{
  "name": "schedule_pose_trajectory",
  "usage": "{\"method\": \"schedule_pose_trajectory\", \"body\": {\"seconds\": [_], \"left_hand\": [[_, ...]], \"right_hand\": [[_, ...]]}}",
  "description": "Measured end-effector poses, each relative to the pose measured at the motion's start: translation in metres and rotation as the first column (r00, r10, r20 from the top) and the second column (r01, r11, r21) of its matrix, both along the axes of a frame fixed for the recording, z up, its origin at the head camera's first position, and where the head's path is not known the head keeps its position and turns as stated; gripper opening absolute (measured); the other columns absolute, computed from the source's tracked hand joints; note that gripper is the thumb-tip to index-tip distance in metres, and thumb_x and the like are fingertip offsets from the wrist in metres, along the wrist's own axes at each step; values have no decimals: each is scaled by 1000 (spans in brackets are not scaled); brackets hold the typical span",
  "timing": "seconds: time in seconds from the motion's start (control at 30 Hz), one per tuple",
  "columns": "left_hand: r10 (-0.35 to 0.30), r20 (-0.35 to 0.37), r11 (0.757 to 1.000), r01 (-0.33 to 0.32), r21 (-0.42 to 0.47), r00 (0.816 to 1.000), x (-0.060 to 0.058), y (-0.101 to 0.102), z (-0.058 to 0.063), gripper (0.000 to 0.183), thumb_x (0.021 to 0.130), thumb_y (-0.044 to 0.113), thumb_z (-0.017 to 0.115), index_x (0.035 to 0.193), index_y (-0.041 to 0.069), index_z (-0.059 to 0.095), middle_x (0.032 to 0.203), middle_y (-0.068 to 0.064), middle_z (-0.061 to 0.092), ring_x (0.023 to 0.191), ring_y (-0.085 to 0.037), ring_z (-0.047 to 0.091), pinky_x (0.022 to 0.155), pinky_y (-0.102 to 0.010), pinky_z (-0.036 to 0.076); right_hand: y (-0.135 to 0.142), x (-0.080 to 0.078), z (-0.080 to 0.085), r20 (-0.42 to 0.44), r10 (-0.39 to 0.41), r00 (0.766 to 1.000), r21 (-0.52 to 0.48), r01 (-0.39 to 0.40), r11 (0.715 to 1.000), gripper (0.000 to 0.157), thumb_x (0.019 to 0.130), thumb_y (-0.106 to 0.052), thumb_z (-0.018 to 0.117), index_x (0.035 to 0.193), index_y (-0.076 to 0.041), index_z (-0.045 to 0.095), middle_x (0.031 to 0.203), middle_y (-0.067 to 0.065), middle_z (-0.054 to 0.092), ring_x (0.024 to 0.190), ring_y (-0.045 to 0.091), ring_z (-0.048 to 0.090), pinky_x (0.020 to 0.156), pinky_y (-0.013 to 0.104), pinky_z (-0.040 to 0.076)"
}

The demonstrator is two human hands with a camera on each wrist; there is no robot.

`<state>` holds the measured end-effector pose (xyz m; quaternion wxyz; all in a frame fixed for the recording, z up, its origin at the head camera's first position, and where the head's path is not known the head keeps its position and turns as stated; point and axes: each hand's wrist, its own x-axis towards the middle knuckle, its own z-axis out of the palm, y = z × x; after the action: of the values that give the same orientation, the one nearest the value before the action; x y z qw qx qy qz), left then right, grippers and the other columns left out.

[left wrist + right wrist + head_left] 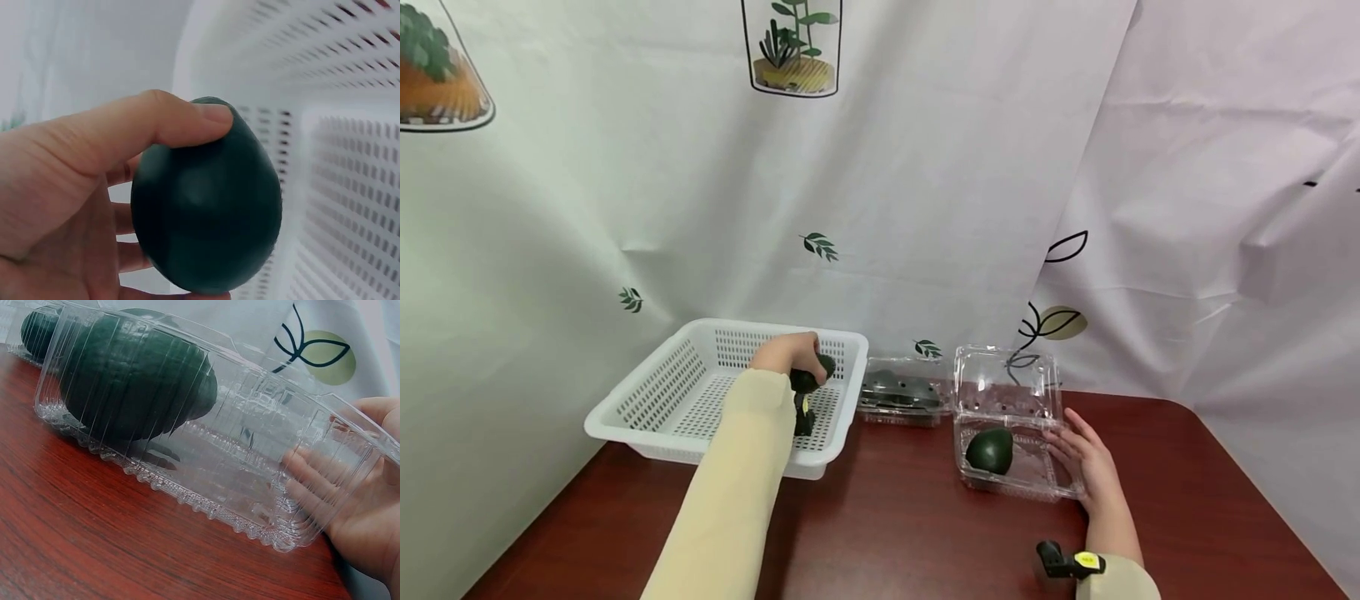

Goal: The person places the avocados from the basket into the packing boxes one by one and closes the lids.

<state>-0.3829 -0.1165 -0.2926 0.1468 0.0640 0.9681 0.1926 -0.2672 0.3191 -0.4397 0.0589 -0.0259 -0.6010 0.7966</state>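
In the left wrist view, my left hand [81, 162] holds a dark green avocado [209, 206], thumb across its narrower end and fingers behind it. The head view shows this hand [793, 352] over the right part of a white slotted plastic basket [617, 425]. On the right, a clear plastic clamshell box [1022, 492] stands with its lid raised. Another avocado [989, 451] lies in the left half of that box. My right hand [1093, 467] rests at the box's right side, its fingers fairly straight against the plastic.
A second clear box [901, 414], holding dark green avocados, sits between the basket and the raised lid. Behind the dark red wooden table [880, 533] hangs a white printed cloth [925, 208]. The table's right edge slopes away past my right hand.
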Motion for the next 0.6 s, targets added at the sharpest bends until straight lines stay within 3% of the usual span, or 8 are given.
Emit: {"method": "schedule_pose_trajectory", "body": {"seconds": [0.1,0.23,0.4,0.6], "left_hand": [[-43,-48,999,45,22,998,0,8,10,46,74,21,72,110,5,49,106,-14,52,88,-28,52,70,-38,46],[-84,-102,996,88,31,991,-2,17,15,52,77,23,71,117,0,47,110,-17,52,90,-28,53,73,-39,47],[-72,-131,997,76,24,989,-1,24,23,52,78,27,71,118,1,48,111,-16,54,91,-28,53,77,-41,45],[-50,-148,997,57,45,988,3,32,30,51,78,29,70,116,3,48,106,-15,56,88,-27,55,76,-39,46]], "right_hand": [[0,-1,2,-2,3,1000,2,-3,1000,54,100,-17,40,147,-7,15,100,-15,61,94,3,62,83,20,47],[0,0,3,-9,8,1000,-4,-8,1000,41,100,-17,42,139,-19,31,100,-14,62,94,3,62,83,21,47],[0,0,4,-22,14,1000,-25,-14,1000,26,99,-16,43,122,-28,40,99,-14,63,94,4,62,82,21,47],[0,-1,2,-10,3,1000,-22,-3,1000,39,99,-16,43,137,-20,33,101,-15,61,93,3,62,83,20,46]]}}
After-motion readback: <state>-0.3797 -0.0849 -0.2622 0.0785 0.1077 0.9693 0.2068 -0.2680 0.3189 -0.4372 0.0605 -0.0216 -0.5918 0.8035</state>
